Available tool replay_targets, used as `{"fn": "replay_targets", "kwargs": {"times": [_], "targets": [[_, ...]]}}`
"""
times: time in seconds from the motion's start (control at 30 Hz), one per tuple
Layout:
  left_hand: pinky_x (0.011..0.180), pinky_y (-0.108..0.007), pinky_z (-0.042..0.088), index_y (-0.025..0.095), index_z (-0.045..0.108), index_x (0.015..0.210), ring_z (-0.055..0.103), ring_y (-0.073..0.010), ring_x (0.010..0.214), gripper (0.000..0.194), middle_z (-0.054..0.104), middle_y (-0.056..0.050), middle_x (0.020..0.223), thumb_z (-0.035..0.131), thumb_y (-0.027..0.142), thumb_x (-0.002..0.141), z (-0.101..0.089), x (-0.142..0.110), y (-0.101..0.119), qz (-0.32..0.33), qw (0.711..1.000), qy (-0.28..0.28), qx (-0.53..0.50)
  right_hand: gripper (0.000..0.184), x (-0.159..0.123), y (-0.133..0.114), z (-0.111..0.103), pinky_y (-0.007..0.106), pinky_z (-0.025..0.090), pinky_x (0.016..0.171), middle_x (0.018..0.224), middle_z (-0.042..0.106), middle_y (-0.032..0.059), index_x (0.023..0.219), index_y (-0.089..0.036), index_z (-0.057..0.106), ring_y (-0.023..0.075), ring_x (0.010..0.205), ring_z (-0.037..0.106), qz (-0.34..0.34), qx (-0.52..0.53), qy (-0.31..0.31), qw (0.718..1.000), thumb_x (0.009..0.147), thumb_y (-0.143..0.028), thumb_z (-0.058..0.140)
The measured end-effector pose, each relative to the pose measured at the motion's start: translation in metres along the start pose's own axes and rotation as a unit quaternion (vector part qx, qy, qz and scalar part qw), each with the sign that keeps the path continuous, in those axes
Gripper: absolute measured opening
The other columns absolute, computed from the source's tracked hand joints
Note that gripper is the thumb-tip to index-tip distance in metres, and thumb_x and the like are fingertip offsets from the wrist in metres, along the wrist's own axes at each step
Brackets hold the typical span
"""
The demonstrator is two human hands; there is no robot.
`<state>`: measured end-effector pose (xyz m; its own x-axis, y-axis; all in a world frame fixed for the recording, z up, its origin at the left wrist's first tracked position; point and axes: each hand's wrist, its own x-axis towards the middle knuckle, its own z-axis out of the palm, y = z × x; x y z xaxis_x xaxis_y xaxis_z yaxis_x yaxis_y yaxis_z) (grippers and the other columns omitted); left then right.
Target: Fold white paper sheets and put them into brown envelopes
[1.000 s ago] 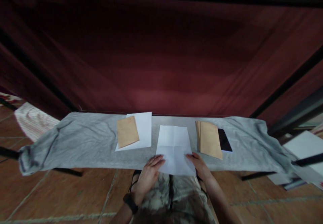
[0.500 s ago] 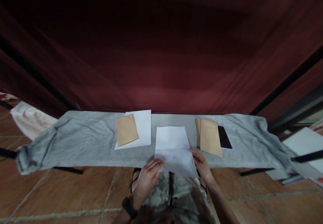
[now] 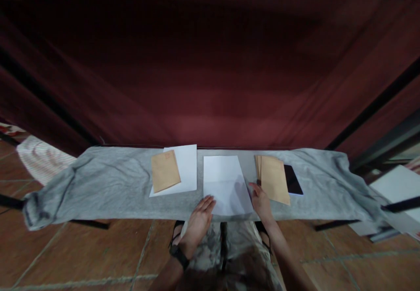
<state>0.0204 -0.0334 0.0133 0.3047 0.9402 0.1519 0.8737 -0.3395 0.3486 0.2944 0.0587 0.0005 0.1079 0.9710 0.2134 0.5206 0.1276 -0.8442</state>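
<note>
White sheet [image 3: 223,175] lies on the grey cloth [image 3: 108,186] at the middle of the long bench, right in front of the seated person, near edge by the bench's front edge. Faint crease runs across it. From where I stand, left hand [image 3: 201,215] is on the sheet's lower left corner, fingers extended and close together, pressing rather than pinching. Right hand [image 3: 261,202] is at the sheet's right edge, index finger pointing inward, fingertips near the brown envelopes [image 3: 274,180]; can't tell whether it touches the paper or pinches anything. Dark watch [image 3: 179,256] on left wrist.

Brown envelopes overlap one another, and the top one partly covers a dark flat device [image 3: 293,180]. On the person's left, another brown envelope [image 3: 166,171] lies slightly tilted on more white paper [image 3: 189,168], well apart from the hand. Dark red panel [image 3: 210,85] behind the bench, brown tiled floor [image 3: 108,256] below.
</note>
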Motion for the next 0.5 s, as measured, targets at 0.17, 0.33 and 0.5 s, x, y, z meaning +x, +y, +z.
{"fn": "replay_targets", "kwargs": {"times": [0.17,0.33,0.5], "targets": [[0.120,-0.043,0.035,0.017,0.051,0.142,0.039,-0.0215,0.144,0.057,0.046,-0.010,0.154,0.047,0.006,0.086,0.000,0.008,0.006,-0.012,0.998,-0.046,0.029,0.046,-0.014,-0.030,0.032,0.039,0.046,0.109,0.138,0.062,0.0109,0.135,-0.018,0.060,0.0213,0.127,0.058,-0.150,-0.096,-0.056,0.982,0.100,-0.030,0.034],[0.121,-0.044,0.031,0.016,0.037,0.152,0.032,-0.0225,0.148,0.067,0.037,-0.012,0.159,0.046,0.007,0.086,-0.004,0.008,0.007,0.027,0.994,-0.070,0.084,0.045,-0.030,-0.042,0.079,0.047,0.034,0.117,0.153,0.047,0.0082,0.143,-0.022,0.053,0.0252,0.141,0.044,-0.239,-0.251,-0.130,0.929,0.103,-0.033,0.038],[0.123,-0.045,0.025,0.017,0.025,0.156,0.026,-0.0197,0.150,0.072,0.031,-0.012,0.162,0.034,0.000,0.087,-0.004,0.000,0.006,0.057,0.986,-0.075,0.138,0.048,-0.024,-0.021,0.073,0.048,0.031,0.116,0.156,0.043,0.0115,0.148,-0.019,0.048,0.0283,0.142,0.042,-0.222,-0.347,-0.084,0.907,0.104,-0.035,0.037]]}}
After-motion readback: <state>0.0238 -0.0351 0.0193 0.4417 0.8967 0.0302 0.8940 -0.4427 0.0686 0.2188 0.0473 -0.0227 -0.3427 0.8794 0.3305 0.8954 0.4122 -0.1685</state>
